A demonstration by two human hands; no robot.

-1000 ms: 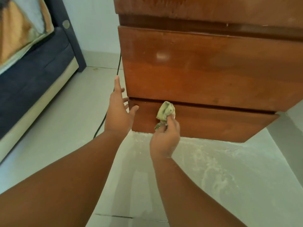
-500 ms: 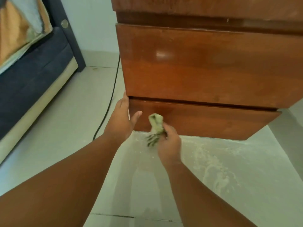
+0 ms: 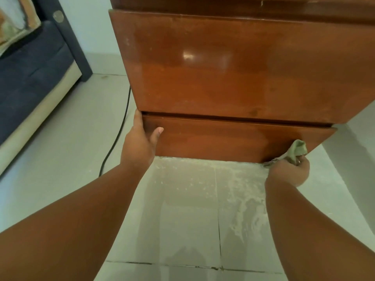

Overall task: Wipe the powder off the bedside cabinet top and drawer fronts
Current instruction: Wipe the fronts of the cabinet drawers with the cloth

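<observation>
The right hand (image 3: 288, 171) is closed around a bunched green cloth (image 3: 297, 150) and presses it against the lower right corner of the lower drawer front (image 3: 223, 138). The cloth protrudes above the fist and touches the wood. The left hand (image 3: 140, 142) is open and holds nothing: its fingers wrap the left edge of the same drawer front, and the thumb lies flat on the front face. The two hands are well apart, one at each end of the drawer.

The upper drawer front (image 3: 223, 65) sits directly above, separated by a dark gap. Both fronts are glossy brown wood.

White powder (image 3: 243, 191) lies scattered on the tiled floor (image 3: 60, 138) just below the cabinet, densest toward the right. A black cable (image 3: 119, 128) runs along the floor left of the cabinet. A bed (image 3: 30, 67) with a dark base stands at far left.
</observation>
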